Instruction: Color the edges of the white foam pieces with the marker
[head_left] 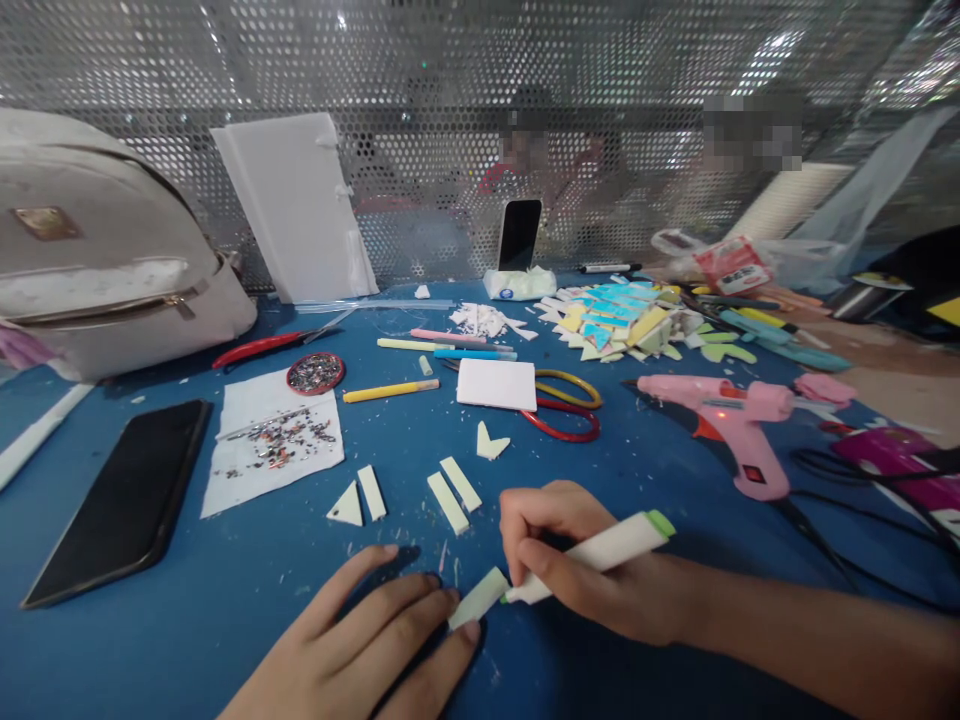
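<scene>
My right hand (577, 560) is closed around a white marker (607, 555) with a green end. The marker's green tip touches or nearly touches the right end of a small pale green strip (480, 597), which lies on the blue tabletop. Two fingertips of my left hand (382, 625) hold the strip's lower end from either side, while its other fingers rest spread on the table. Beyond the hands lie two pale strips (450, 495), a triangular piece (346, 505) beside another strip (371, 493), and a notched piece (491, 441).
A pink glue gun (727, 415) with a lit light and cord lies right. Scissors (566, 405) sit under a white block (496, 385). Pens, a pile of cut scraps (615, 315), a dark phone (124, 500), glitter on paper (247, 480) and a backpack (112, 250) surround the work area.
</scene>
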